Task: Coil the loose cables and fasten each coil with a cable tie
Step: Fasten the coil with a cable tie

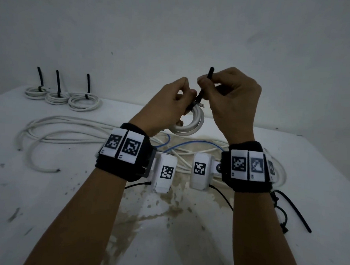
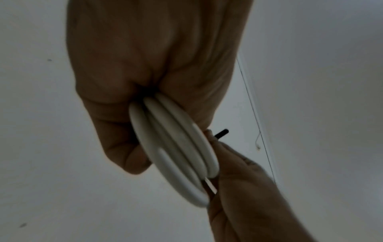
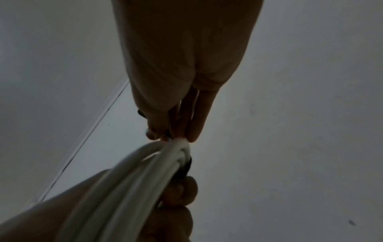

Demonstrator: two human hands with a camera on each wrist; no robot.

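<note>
The person holds a small white coil in the air over the middle of the bench, at about 12 o'clock from the wrists. The left hand has its grip curled round the coil's turns near the top; the left wrist view shows several rounds bunched together between fingers and palm. The right hand pinches a black cable tie, whose tail sticks up past the fingers.

The cable looks light but springy, so the turns would likely fan apart if the left grip slackened; holding right beside the tie seems best. The tie appears thin, smooth and stiff, and probably slippery, so it is best pulled by the tail close to its head.

Three tied coils lie at 10 o'clock, and loose cables sprawl at 9 o'clock. A spare tie lies at 4 o'clock.

No brand or legible writing shows; only square coded markers on the wristbands.
</note>
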